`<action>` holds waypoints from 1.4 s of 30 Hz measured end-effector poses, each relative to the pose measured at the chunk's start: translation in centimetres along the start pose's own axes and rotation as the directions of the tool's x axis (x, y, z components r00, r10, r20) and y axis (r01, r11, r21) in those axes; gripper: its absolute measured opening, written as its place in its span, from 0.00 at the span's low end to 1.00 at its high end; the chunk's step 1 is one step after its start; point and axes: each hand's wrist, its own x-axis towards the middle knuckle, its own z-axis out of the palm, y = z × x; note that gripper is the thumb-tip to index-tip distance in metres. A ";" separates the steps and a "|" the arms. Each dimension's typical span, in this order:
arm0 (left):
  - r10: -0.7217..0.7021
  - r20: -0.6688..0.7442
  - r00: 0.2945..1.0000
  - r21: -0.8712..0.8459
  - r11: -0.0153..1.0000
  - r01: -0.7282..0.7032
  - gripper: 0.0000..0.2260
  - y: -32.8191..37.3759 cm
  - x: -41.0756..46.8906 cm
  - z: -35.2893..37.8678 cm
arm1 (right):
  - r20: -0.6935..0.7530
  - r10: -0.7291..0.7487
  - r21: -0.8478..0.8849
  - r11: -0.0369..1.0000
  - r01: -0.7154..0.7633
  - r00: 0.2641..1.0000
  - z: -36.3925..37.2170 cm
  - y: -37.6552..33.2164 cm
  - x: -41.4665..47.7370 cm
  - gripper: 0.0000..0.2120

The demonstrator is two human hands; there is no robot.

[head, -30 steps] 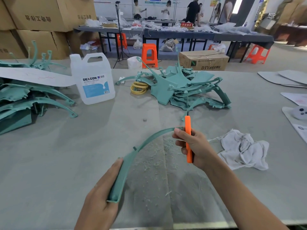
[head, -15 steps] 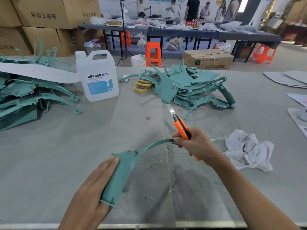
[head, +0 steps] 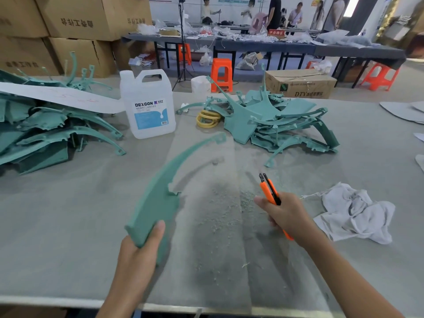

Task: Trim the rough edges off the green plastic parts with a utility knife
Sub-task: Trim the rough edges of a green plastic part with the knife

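Gripping the wide end of a curved green plastic part (head: 158,196) in the left hand (head: 135,255), tip raised off the grey table (head: 68,226). Holding an orange utility knife (head: 269,191) in the right hand (head: 286,216), well apart from it, above green shavings (head: 220,216). Also got a white rag (head: 353,214) just beside.

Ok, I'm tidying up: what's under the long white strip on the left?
A pile of green plastic parts carries the white strip; what lies directly beneath it is covered.

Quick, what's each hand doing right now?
Left hand: closed, gripping the wide end of the curved green part.
Right hand: closed, gripping the orange utility knife, clear of the part.
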 end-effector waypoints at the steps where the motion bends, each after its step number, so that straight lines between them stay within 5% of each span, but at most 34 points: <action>1: -0.084 -0.006 0.996 -0.143 0.986 0.082 0.07 0.1 0.2 0.4 | 0.007 -0.014 0.020 1.000 0.013 1.000 0.0 -0.3 -0.4 0.19; 4: -0.180 0.054 0.982 -0.411 0.893 0.186 0.14 1.3 0.5 1.6 | 0.050 -0.071 0.124 0.990 0.064 0.996 0.2 -1.3 -1.6 0.05; 7: -0.230 0.106 0.967 -0.542 0.803 0.250 0.16 2.2 0.6 2.7 | 0.105 -0.097 0.154 0.985 0.080 0.990 0.9 -2.5 -3.0 0.06; 10: -0.311 0.200 0.929 -0.600 0.711 0.367 0.18 2.6 0.9 3.8 | 0.128 -0.097 0.202 0.977 0.070 0.987 2.4 -3.7 -5.0 0.19; 15: -0.272 0.363 0.891 -0.554 0.706 0.441 0.28 2.7 -0.4 6.6 | 0.236 -0.094 0.535 0.843 -0.049 0.967 4.9 -6.1 -8.1 0.20; 19: -0.035 0.384 0.923 -0.321 0.932 0.169 0.38 2.3 -1.1 6.7 | 0.247 0.017 0.669 0.720 -0.183 0.969 5.5 -6.6 -8.1 0.11; 23: 0.243 0.322 0.915 -0.149 0.967 -0.205 0.41 2.9 -0.7 4.7 | 0.406 0.021 0.763 0.543 -0.351 0.914 3.8 -5.8 -7.5 0.10; 25: 0.422 0.215 0.881 0.158 0.875 -0.458 0.38 3.6 -0.1 3.4 | 0.519 -0.062 0.766 0.475 -0.432 0.853 3.3 -5.1 -7.3 0.14; 27: 0.610 0.317 0.726 0.444 0.581 -0.682 0.30 5.0 0.6 2.3 | 0.627 -0.144 0.724 0.471 -0.504 0.766 3.2 -4.6 -7.4 0.17; 30: 0.615 0.535 0.579 0.442 0.380 -0.812 0.18 7.9 1.0 1.7 | 0.668 -0.125 0.684 0.491 -0.540 0.733 3.5 -4.6 -7.1 0.16; 34: 0.550 0.546 0.631 0.618 0.244 -0.747 0.15 10.1 1.3 1.2 | 0.447 0.218 0.703 0.515 -0.491 0.868 3.6 -3.7 -5.9 0.20; 36: 0.479 0.520 0.707 0.726 0.188 -0.661 0.15 10.6 2.1 1.6 | 0.389 0.214 0.736 0.513 -0.442 0.896 3.6 -3.1 -6.2 0.16; 40: 0.245 0.500 0.831 0.823 0.164 -0.544 0.11 9.3 4.5 4.4 | 0.318 0.084 0.641 0.714 -0.280 0.944 4.7 -3.1 -7.9 0.06; 42: 0.128 0.512 0.849 0.839 0.138 -0.526 0.10 8.2 5.5 5.6 | 0.314 0.069 0.598 0.760 -0.253 0.947 5.5 -3.4 -8.1 0.10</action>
